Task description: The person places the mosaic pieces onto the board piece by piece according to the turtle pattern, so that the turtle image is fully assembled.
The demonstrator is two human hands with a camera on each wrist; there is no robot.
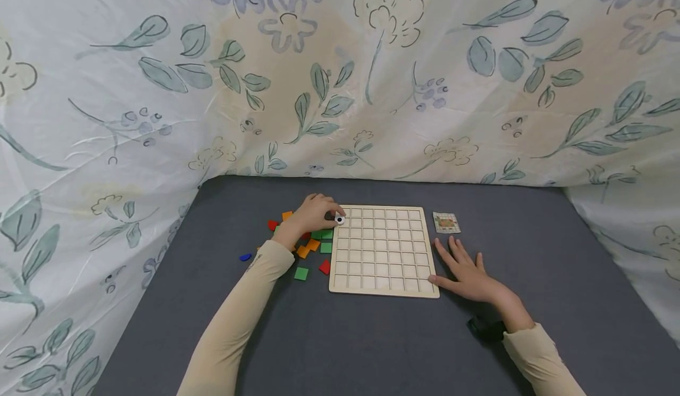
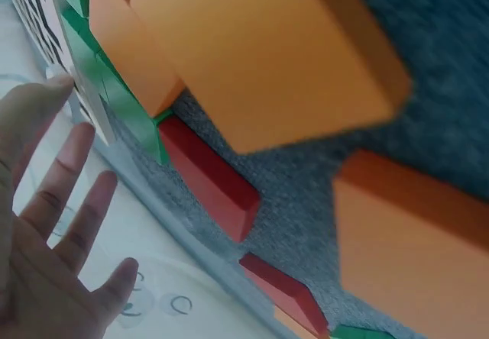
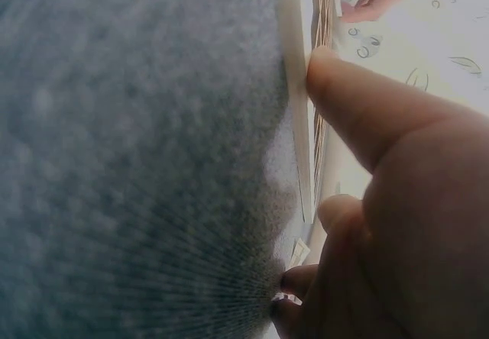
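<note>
A pale wooden board [image 1: 382, 251] with a grid of square cells lies on the dark cloth. At its far left corner my left hand [image 1: 312, 214] pinches a small white piece [image 1: 339, 221] with a dark round mark between thumb and index finger. In the left wrist view the other fingers [image 2: 85, 224] spread away from the board. My right hand [image 1: 470, 279] rests flat with fingers spread at the board's right side. Its thumb [image 3: 344, 98] touches the board's edge near the front right corner, while the other fingertips point toward a small printed card [image 1: 446, 222].
Loose square tiles crowd the board's left side: green [image 1: 301, 274], red [image 1: 324, 267] and orange [image 1: 303, 252], several of them under or beside the left wrist. Farther left lies a blue piece [image 1: 245, 257]. A flowered curtain [image 1: 319, 118] borders the table's back and sides.
</note>
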